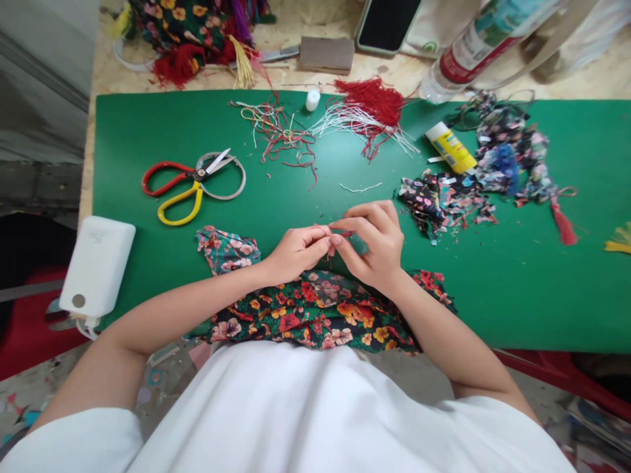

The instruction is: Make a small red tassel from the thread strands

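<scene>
My left hand (298, 253) and my right hand (374, 240) meet fingertip to fingertip over the green mat (517, 295). Both are closed in a pinch on a small red thread (348, 234), most of it covered by my fingers. Just below them lies a floral fabric piece (296, 312), dark with red, orange and pink flowers, spread along the mat's near edge. A short white thread (361, 188) rests on the mat beyond my fingertips.
Scissors (200, 174) with red and yellow handles lie left, near a white power bank (98, 266). Farther back are tangled threads (280, 131), a red thread bundle (377, 105) and a small white cap (312, 100). Right: glue stick (451, 148), fabric scraps (444, 200), bottle (468, 56).
</scene>
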`<state>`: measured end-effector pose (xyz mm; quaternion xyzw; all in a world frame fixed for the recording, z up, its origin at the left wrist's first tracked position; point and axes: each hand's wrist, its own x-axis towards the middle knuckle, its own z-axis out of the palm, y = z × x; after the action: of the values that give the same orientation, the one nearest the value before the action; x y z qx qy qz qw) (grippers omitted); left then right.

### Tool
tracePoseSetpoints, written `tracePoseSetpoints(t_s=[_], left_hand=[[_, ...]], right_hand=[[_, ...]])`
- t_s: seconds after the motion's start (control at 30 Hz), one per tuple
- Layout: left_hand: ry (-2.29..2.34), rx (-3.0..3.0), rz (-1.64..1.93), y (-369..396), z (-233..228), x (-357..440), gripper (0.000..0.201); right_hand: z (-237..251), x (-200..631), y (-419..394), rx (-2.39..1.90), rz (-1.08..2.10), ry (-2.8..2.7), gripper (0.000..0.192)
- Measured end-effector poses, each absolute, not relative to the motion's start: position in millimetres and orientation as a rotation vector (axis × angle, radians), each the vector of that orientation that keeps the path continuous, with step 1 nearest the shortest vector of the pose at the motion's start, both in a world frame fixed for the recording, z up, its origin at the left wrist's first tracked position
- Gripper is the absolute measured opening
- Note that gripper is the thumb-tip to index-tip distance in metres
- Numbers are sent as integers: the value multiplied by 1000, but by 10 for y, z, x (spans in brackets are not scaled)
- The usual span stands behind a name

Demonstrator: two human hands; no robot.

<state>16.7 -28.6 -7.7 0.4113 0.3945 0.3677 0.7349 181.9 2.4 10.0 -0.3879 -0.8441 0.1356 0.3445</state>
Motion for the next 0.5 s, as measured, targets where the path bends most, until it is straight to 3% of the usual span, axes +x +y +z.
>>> tracePoseSetpoints(t_s=[0.5], left_hand=[[845,953,770,-269,-78,163,41]], right_hand=[[64,1820,55,-903,334,-2178,9]])
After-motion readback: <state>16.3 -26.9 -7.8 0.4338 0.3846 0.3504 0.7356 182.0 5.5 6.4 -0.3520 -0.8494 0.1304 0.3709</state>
